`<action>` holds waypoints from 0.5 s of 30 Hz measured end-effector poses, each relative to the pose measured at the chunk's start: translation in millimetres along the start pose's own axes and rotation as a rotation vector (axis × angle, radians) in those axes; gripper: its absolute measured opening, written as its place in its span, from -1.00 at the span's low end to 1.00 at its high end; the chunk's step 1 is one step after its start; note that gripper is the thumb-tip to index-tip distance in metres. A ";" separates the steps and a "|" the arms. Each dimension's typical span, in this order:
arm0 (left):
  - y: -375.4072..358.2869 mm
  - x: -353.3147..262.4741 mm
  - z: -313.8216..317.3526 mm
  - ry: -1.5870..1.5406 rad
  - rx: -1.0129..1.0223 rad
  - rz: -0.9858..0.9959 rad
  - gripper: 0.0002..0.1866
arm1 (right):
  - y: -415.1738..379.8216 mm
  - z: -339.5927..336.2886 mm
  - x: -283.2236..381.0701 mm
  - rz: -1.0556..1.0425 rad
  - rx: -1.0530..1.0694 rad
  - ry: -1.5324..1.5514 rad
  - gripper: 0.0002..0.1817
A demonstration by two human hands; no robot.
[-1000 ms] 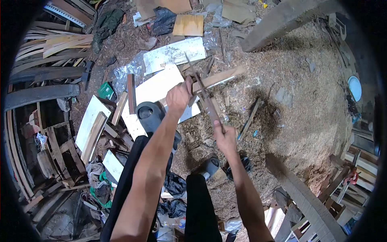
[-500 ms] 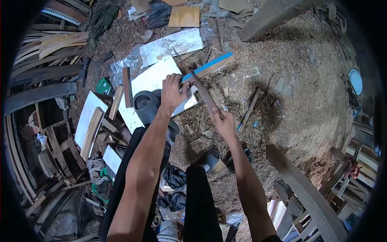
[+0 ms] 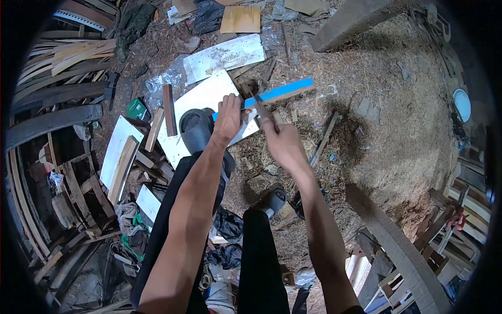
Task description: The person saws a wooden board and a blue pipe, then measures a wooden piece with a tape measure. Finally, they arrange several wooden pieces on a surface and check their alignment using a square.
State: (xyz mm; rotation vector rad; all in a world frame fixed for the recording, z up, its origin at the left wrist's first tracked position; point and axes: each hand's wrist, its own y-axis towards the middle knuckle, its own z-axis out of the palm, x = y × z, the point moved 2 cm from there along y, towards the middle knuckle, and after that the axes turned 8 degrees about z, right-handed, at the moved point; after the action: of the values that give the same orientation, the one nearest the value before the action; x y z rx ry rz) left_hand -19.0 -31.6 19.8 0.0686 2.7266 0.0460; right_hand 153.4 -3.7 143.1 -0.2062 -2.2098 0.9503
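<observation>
My left hand (image 3: 228, 118) grips a wooden strip (image 3: 287, 90) with a bright blue face, its fingers bent over the near part. My right hand (image 3: 285, 141) is closed on the handle of a long, narrow, brown tool that looks like a handsaw (image 3: 267, 119). Its blade lies across the strip, just right of my left hand; the blade's far end is hard to make out. A dark clog (image 3: 195, 130) on my left foot stands at the strip's left end, on a white board (image 3: 206, 93).
Offcuts surround the board, including a dark red-brown stick (image 3: 169, 110) and a pale wood piece (image 3: 122, 170). Sawdust covers the ground (image 3: 397, 120). Thick timber beams (image 3: 400, 246) lie at right; long planks (image 3: 57, 94) are stacked at left.
My right hand has pushed forward and left with the saw, along the blade's line. The strip has turned slightly, showing more of its blue face. My left hand has barely moved.
</observation>
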 end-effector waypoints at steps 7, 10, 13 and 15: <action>14.5 2.8 -8.7 0.002 -0.121 -0.066 -0.59 | -6.3 -0.3 -12.2 -0.076 -0.068 0.107 -0.37; 8.3 5.0 -11.8 -0.116 -0.055 -0.115 -0.52 | -8.0 6.1 -49.6 -0.017 -0.027 0.313 -0.44; 6.6 8.8 -8.8 -0.269 -0.061 -0.164 -0.56 | 4.1 18.4 -84.1 -0.119 0.034 0.366 -0.41; 4.7 10.4 1.9 -0.136 -0.127 -0.054 -0.59 | 2.8 17.4 -83.4 -0.023 0.087 0.345 -0.39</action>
State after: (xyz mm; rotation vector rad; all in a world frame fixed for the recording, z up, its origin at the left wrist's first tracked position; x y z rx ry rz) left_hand -27.5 -26.2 14.1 -0.0372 2.5813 0.1912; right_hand 202.7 -44.9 87.0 -0.2810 -1.8486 0.9203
